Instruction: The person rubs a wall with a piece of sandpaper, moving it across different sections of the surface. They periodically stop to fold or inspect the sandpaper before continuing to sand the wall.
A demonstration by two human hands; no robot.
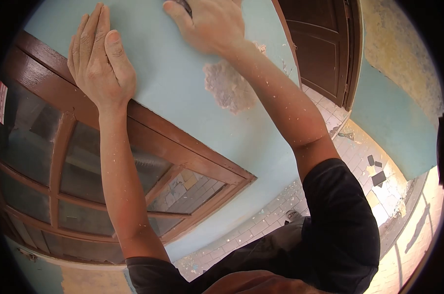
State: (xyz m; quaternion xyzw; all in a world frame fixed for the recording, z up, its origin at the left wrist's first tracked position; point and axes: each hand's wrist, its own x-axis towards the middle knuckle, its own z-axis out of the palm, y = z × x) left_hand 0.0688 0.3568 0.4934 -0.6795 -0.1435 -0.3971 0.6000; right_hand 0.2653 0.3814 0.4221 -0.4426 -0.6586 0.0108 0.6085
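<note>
My left hand [102, 71] rests against the pale blue wall [158, 54] beside the brown window frame [182, 139]. Its fingers are stretched out and it holds nothing. Higher up and to the right, my right hand [209, 24] is pressed to the same wall, its fingertips cut off by the top edge of the view. A small part of a dark thing [184, 6] shows under that hand, between thumb and fingers; its kind cannot be made out. Below the right wrist is a rough bare patch [229, 88] where the paint is gone. Pale flecks dot both forearms.
Glass panes [87, 164] fill the brown window on the left. A dark brown door [317, 49] stands at the upper right, near a blue and yellowish peeling wall [393, 112]. Dark flat pieces [378, 178] and paint chips lie on the tiled floor [261, 223].
</note>
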